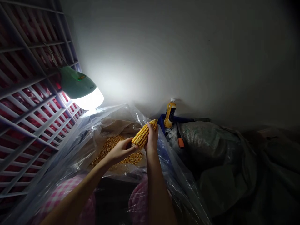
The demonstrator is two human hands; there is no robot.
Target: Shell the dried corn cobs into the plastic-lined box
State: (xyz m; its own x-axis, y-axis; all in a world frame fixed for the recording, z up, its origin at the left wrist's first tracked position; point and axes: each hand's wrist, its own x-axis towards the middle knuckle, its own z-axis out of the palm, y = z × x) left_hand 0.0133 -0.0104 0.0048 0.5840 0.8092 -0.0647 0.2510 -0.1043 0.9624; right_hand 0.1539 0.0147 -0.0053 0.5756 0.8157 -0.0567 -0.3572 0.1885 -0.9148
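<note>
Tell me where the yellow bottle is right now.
In the head view the yellow bottle stands at the foot of the wall, just right of centre, beyond and right of the corn cob.

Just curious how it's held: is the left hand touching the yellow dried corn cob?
Touching. The head view shows the left hand pressing the lower end of the yellow dried corn cob; the right hand wraps its upper part.

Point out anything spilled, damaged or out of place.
Nothing stands out. Loose kernels lie gathered inside the plastic sheet below the cob, held by the left hand and right hand; the bottle stands upright by the wall.
</note>
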